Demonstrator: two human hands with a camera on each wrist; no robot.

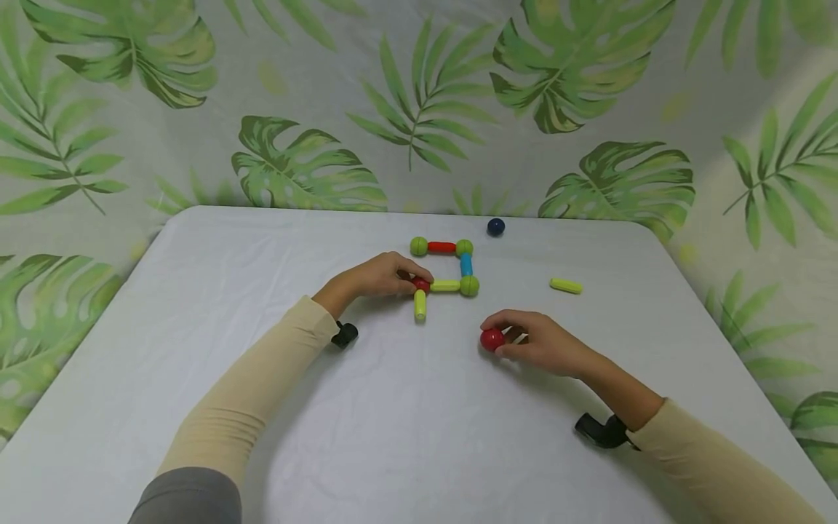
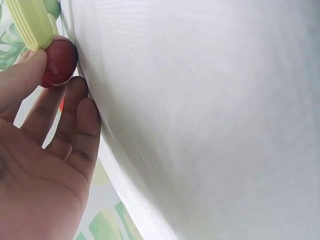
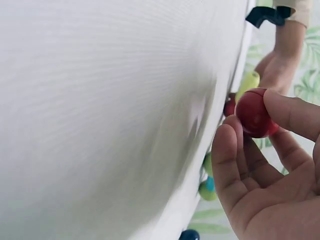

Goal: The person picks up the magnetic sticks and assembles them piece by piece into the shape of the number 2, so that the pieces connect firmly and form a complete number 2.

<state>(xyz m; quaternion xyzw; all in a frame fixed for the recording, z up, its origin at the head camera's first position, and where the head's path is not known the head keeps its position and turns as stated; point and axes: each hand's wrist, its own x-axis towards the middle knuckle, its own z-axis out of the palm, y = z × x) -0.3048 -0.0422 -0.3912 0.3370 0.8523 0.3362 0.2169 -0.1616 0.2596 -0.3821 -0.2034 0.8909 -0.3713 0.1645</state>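
Observation:
My left hand [image 1: 386, 274] pinches a red ball [image 2: 61, 61] at the corner of a joined figure of balls and rods. From that ball one yellow-green rod [image 1: 420, 306] points towards me, and another yellow-green rod [image 1: 446, 286] runs right to a green ball [image 1: 469, 286]. A blue rod [image 1: 466, 265] links that ball to a second green ball [image 1: 464, 248], and a red rod [image 1: 441, 247] leads on to a third green ball [image 1: 419, 246]. To the right and nearer, my right hand [image 1: 546, 342] holds a separate red ball [image 3: 254, 114] between thumb and fingers.
A dark blue ball [image 1: 496, 227] lies near the table's far edge. One loose yellow-green rod [image 1: 566, 286] lies to the right of the figure. White cloth covers the table [image 1: 406, 437], and a leaf-patterned backdrop [image 1: 419, 94] hangs behind it.

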